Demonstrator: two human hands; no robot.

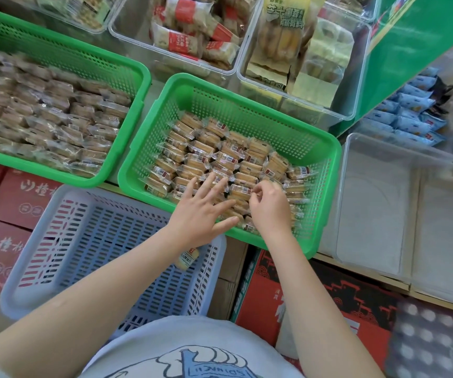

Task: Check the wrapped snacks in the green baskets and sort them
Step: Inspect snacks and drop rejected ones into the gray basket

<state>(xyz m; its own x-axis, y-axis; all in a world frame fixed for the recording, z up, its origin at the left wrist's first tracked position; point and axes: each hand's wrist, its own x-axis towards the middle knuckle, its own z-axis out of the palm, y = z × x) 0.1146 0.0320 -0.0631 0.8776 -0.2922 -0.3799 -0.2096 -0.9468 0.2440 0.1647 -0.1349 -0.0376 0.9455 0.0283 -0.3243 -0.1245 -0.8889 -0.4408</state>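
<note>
A single snack [187, 258] is lying in the blue basket [89, 241] nearest me. Beyond it, my left hand [202, 214] is spreading flat over the wrapped snacks [220, 156] in the green basket [288, 126], while my right hand [270, 207] is pinching one.

Two snack-filled baskets [127, 85] [326, 170] sit side by side, a slotted basket [28, 274] before them holding one packet [188, 259].

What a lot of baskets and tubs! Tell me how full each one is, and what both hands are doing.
Left green basket: packed with wrapped snacks.
Middle green basket: partly filled, far end bare.
Blue basket: holds one wrapped snack.
Clear tub at right: nothing inside.
Left hand: fingers spread over the snacks.
Right hand: pinching a packet.
</note>
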